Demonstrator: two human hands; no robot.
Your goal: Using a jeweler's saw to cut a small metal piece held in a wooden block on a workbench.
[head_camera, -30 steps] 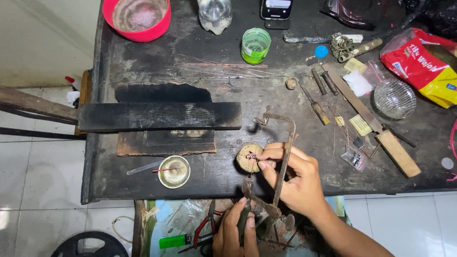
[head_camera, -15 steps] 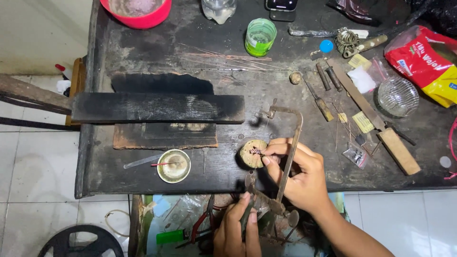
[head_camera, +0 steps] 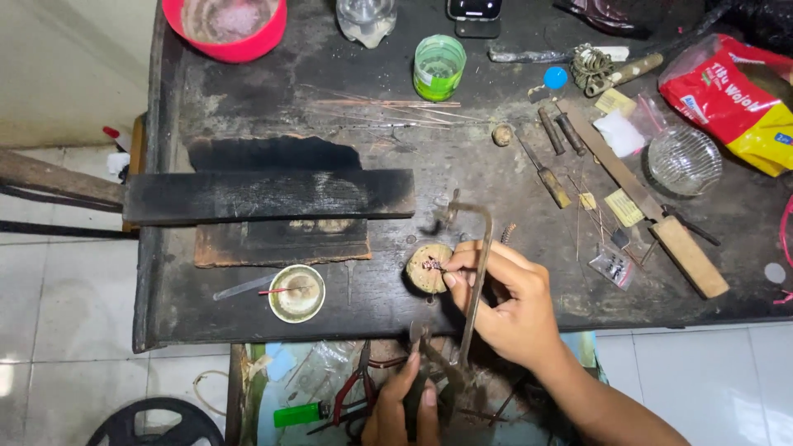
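1. Nearest the camera, the left hand point(head_camera: 406, 405) sits below the bench edge, fingers wrapped around the dark handle of a jeweller's saw point(head_camera: 472, 272); its place and grip match the earlier frames.
2. The saw's thin metal frame rises from that handle, across the right hand point(head_camera: 504, 297), and hooks over at the top near the charred plank, much as before.
3. The right hand rests at the front edge of the workbench point(head_camera: 372, 306), its fingertips pinched on a tiny piece against a small round tan block point(head_camera: 428, 268). What the piece is cannot be told. Between the earlier frames and now the hand has barely shifted; the block stays put.
4. Left of the block sits a small round metal dish point(head_camera: 296, 293) with a red-tipped stick across it, unmoved.
5. Further back, a long charred plank point(head_camera: 268, 196) lies across a scorched board.
6. Right of the hands lie files, a wooden-handled tool point(head_camera: 652, 216), thin wires and a clear glass bowl point(head_camera: 683, 160).
7. At the far edge stand a green cup point(head_camera: 439, 67), a red bowl point(head_camera: 225, 28) and a red and yellow packet point(head_camera: 727, 99).
8. The benchtop is dark, burnt and stained; pale floor tiles point(head_camera: 66, 314) show beside it.
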